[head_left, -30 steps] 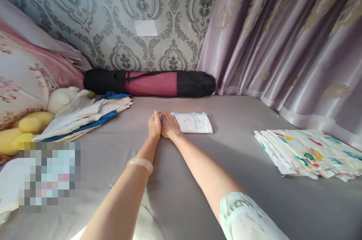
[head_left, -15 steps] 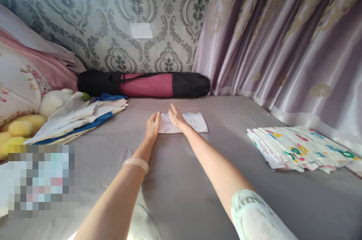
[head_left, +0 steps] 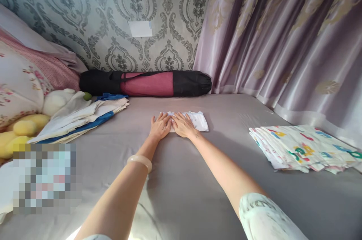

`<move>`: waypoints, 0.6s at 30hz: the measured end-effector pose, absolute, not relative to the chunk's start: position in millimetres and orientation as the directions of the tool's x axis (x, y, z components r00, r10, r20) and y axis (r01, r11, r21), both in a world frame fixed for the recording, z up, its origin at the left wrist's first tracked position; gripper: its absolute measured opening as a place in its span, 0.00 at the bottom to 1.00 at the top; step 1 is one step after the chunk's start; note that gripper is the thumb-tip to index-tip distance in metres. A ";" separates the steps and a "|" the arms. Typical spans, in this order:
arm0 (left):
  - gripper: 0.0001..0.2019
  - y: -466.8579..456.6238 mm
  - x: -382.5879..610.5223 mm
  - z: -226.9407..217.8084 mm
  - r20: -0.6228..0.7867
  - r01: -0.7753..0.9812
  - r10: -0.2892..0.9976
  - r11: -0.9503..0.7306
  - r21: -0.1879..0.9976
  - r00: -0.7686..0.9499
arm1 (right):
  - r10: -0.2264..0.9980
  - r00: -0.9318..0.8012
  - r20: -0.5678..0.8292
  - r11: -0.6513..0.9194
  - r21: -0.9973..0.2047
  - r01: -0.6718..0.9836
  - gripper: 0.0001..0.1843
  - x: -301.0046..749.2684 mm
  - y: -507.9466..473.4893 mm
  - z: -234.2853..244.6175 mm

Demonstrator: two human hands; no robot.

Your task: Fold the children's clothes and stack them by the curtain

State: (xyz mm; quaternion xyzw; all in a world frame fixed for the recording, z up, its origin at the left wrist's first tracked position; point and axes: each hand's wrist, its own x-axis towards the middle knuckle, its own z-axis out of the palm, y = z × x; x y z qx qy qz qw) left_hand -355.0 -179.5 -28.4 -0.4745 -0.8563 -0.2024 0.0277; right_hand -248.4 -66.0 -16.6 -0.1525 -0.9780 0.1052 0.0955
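mid-frame, my left hand (head_left: 161, 126) and right hand (head_left: 183, 124) lay palm-down, fingers spread, on the folded white cloth (head_left: 200, 121). step judged: flattening; next move called for lifting palms.

The left hand (head_left: 161, 125), on edge at the cloth's (head_left: 201, 121) 9 o'clock end half a second ago, has turned palm-down and shifted toward 3 o'clock onto it. The right hand (head_left: 182, 124), also tipped then, now lies flat. Their gap has closed. A cuff (head_left: 97, 237) has appeared at 7 o'clock.
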 end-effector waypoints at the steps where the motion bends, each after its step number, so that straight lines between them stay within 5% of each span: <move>1: 0.23 -178.8 -354.7 -28.4 0.224 0.823 0.804 0.478 0.308 -0.551 | 0.321 -0.934 0.158 0.931 -0.235 0.280 0.28 -248.2 -66.1 -17.6; 13: 0.25 -178.6 -355.7 -28.4 0.173 0.816 0.812 0.499 0.292 -0.558 | 0.339 -0.937 0.082 0.894 -0.339 0.294 0.30 -246.8 -53.6 -9.5; 18: 0.26 -178.2 -355.8 -29.0 0.180 0.821 0.816 0.487 0.297 -0.549 | 0.378 -0.917 0.123 0.906 -0.254 0.340 0.31 -233.0 -43.4 -3.7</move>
